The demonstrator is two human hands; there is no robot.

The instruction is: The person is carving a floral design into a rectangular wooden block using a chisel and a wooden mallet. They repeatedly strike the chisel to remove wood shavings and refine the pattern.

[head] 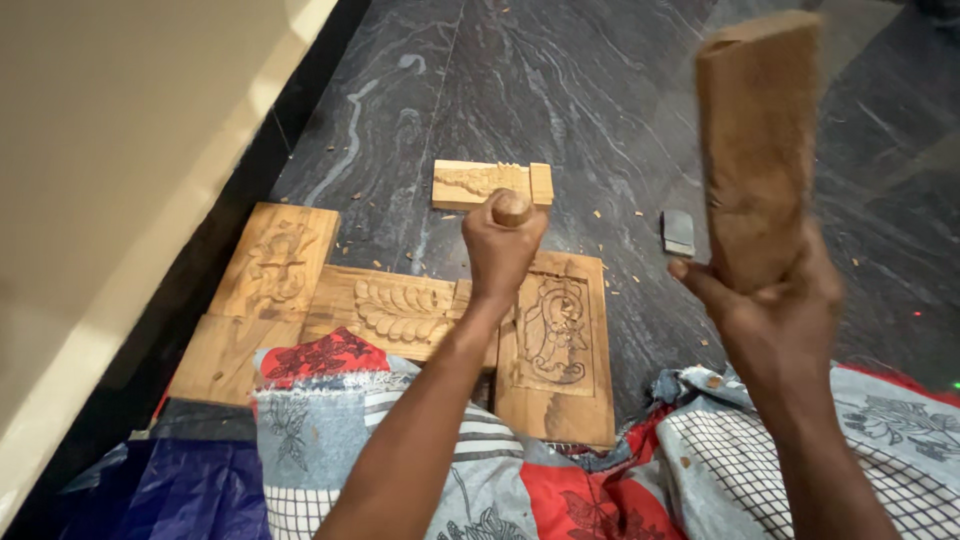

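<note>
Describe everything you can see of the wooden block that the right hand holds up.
The wooden block is a long, flat piece of brown wood with a rough, worn face and a paler top end. It stands nearly upright in the air, slightly blurred, above the dark stone floor. The right hand grips its lower end, fingers wrapped around it. Nothing else touches it. The left hand, lower, holds a round wooden handle.

Honey-tan carved panel with a dark-inked floral scroll, and a leaf-row panel at its 9 o'clock. Pale brown mallet block. Floor is dark grey marble with white veins. Cloth has red florals plus a grey-white check.
</note>
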